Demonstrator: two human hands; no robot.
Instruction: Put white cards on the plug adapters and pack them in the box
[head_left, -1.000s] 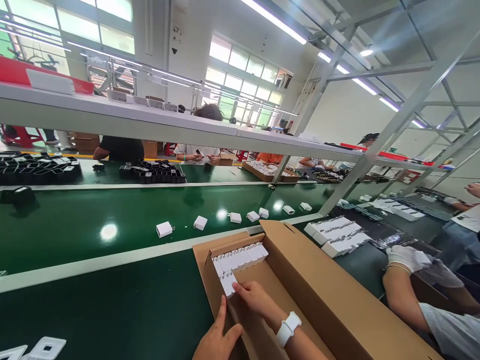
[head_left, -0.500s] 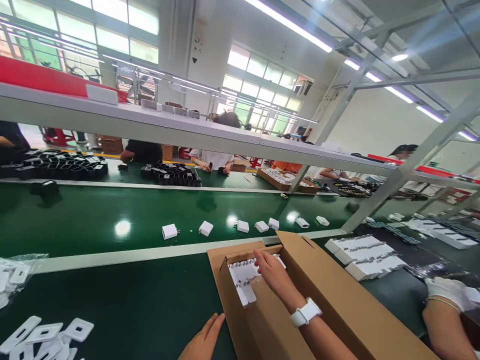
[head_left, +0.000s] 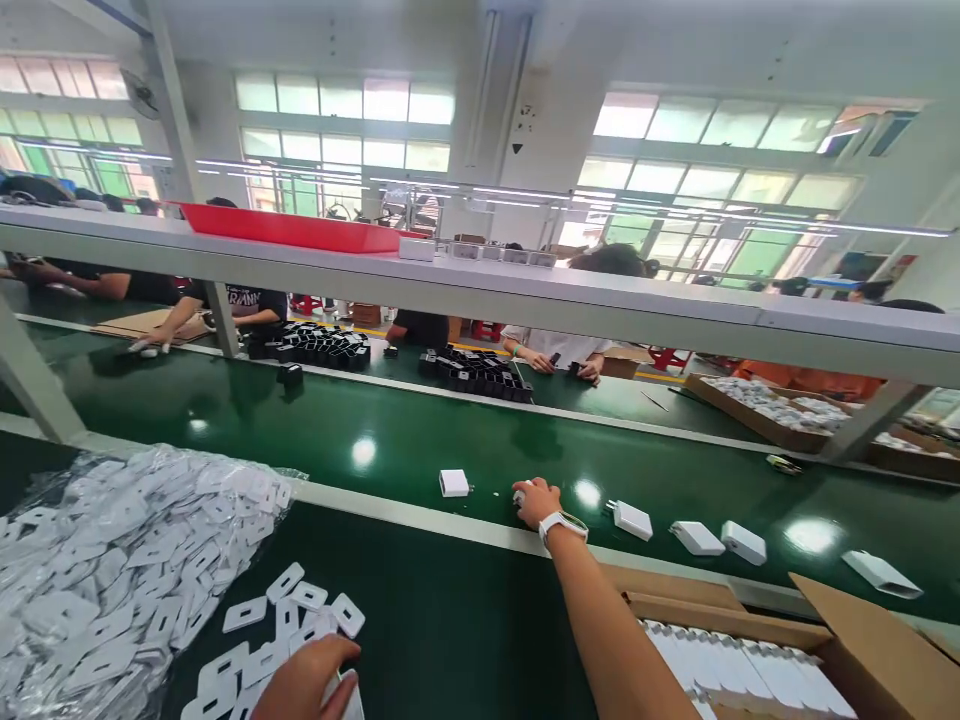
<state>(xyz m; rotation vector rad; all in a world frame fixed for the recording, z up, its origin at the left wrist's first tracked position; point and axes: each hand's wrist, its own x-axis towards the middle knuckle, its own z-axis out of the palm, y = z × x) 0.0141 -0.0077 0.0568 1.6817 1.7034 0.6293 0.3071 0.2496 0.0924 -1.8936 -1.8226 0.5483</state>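
My right hand [head_left: 535, 499], with a white watch on the wrist, reaches out onto the green conveyor belt [head_left: 420, 440] and closes over a white charger [head_left: 519, 495] there. Another white charger [head_left: 454, 483] lies just to its left, and several more [head_left: 697, 537] lie to its right along the belt. My left hand [head_left: 304, 680] is at the bottom edge, resting on loose white card inserts [head_left: 292, 600]. A cardboard box [head_left: 847, 640] at bottom right holds a row of white chargers [head_left: 742, 670].
A clear bag of white inserts [head_left: 112, 560] fills the left. A grey shelf [head_left: 480, 290] with a red tray [head_left: 292, 228] runs overhead. Across the belt, people work beside groups of black chargers [head_left: 480, 372]. A metal post [head_left: 30, 385] stands at left.
The view swung left. My right hand left the box and reached out to a charger on the belt. My left hand moved from the box side onto the white inserts.
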